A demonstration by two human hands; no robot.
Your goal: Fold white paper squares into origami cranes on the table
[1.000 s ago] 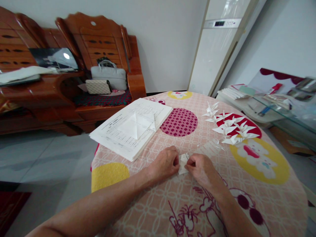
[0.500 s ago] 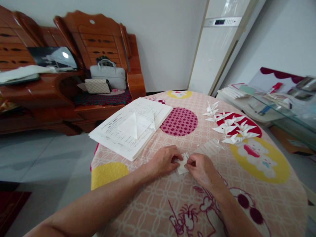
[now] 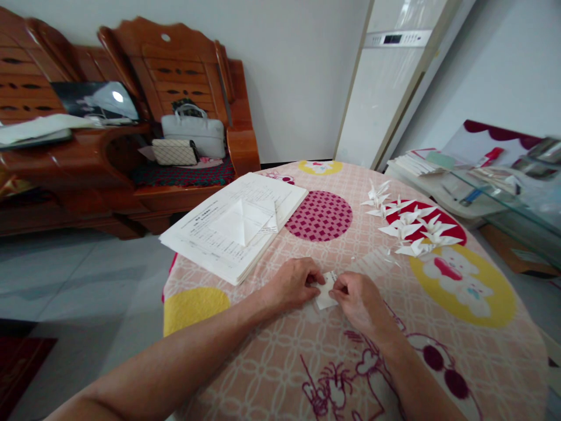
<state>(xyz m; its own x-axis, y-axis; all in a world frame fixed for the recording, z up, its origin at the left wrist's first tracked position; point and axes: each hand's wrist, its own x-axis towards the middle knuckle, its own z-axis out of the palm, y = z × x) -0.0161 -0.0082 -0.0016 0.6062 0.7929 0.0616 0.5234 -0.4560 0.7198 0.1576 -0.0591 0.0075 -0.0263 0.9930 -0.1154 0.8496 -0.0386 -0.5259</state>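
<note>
A small folded piece of white paper (image 3: 325, 294), with some print on its far edge, lies on the patterned tablecloth (image 3: 272, 356) between my hands. My left hand (image 3: 300, 282) has its fingers bent and pinches the paper's left side. On the right side, my right hand (image 3: 356, 297) holds the edge between thumb and curled forefinger. Several white paper cranes (image 3: 414, 225) stand in a group at the far right of the table. To the left, folded white paper squares (image 3: 245, 222) rest on a stack of printed sheets (image 3: 204, 251).
Small paper scraps (image 3: 388, 253) lie just beyond my right hand. A wooden chair (image 3: 175, 64) with a grey handbag (image 3: 193, 131) stands behind the table at left. At the right is a glass-topped stand (image 3: 504, 204) with papers and other items.
Both hands keep nearly the same place and grip on the paper. The whole view has shifted very slightly; nothing else has visibly moved.
</note>
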